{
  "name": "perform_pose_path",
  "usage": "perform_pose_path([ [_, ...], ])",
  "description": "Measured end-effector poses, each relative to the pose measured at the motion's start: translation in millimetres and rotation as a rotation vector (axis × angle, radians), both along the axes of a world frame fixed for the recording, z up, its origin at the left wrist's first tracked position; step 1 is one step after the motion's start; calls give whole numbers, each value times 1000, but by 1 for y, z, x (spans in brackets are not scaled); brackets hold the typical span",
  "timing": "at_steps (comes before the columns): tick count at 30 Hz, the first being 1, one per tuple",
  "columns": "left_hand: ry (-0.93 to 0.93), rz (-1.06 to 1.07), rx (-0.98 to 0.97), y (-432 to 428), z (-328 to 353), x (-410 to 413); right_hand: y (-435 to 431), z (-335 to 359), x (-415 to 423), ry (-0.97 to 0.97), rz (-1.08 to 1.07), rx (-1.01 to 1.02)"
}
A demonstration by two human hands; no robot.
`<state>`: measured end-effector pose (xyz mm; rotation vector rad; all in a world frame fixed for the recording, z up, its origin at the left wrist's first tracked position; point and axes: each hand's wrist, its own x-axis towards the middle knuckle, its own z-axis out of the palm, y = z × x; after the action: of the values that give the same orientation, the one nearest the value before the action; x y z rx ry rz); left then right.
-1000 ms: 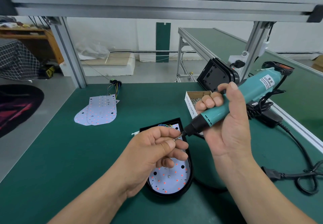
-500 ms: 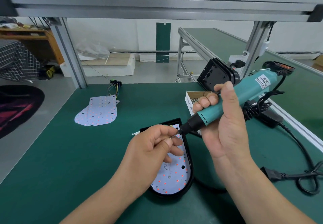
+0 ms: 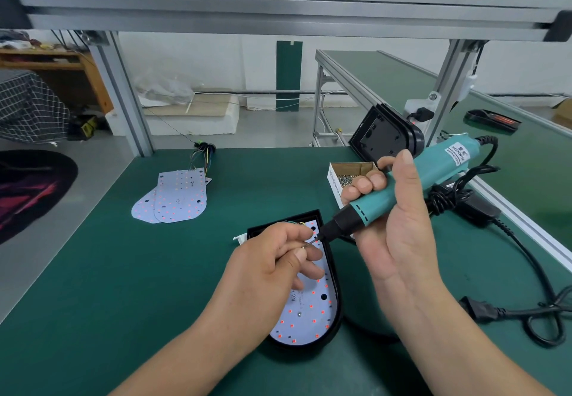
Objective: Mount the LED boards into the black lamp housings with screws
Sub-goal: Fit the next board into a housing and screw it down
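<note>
Green bench mat (image 3: pixel 93 272) under an aluminium frame (image 3: pixel 123 92); workshop floor behind.

Left of centre: a stack of spare LED boards (image 3: pixel 176 200) lies flat, wire bundle (image 3: pixel 202 151) at its far end.

Centre: the black lamp housing (image 3: pixel 337 303) lies open-side up on the mat with an LED board (image 3: pixel 306 312) seated inside. One seated screw (image 3: pixel 299 313) shows near the rounded end. The left hand (image 3: pixel 272 265) hovers over the housing's square end, thumb and forefinger pinching a small screw (image 3: pixel 305 246) against the bit tip; the other fingers are loosely curled.

Right: the right hand (image 3: pixel 393 234) is wrapped round the teal electric screwdriver (image 3: pixel 418 179), thumb along the body, and the tool is tilted steeply, not upright. Behind it is the open box of screws (image 3: pixel 349 173), then a second housing (image 3: pixel 383 135) leaning on the frame post. The power cord (image 3: pixel 526 272) trails off to the right.

Judged step: loading the screw onto the bit — not yet at a hole.

Risks:
- The screw may drop off the bit when the pinch lets go and land among the LEDs.
- Driving at this tilt could cross-thread the boss, or the bit could skate across the board.
- Neither hand pins the housing, so it may twist under torque.
</note>
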<state>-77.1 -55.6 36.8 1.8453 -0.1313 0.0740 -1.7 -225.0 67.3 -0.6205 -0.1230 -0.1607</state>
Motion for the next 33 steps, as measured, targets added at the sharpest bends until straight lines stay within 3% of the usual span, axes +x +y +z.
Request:
perform_pose_path([
  [21, 8, 43, -62, 2, -2, 2, 7, -1, -3, -42, -20, -25],
  [33, 42, 4, -157, -4, 2, 0, 2, -3, 3, 33, -20, 70],
])
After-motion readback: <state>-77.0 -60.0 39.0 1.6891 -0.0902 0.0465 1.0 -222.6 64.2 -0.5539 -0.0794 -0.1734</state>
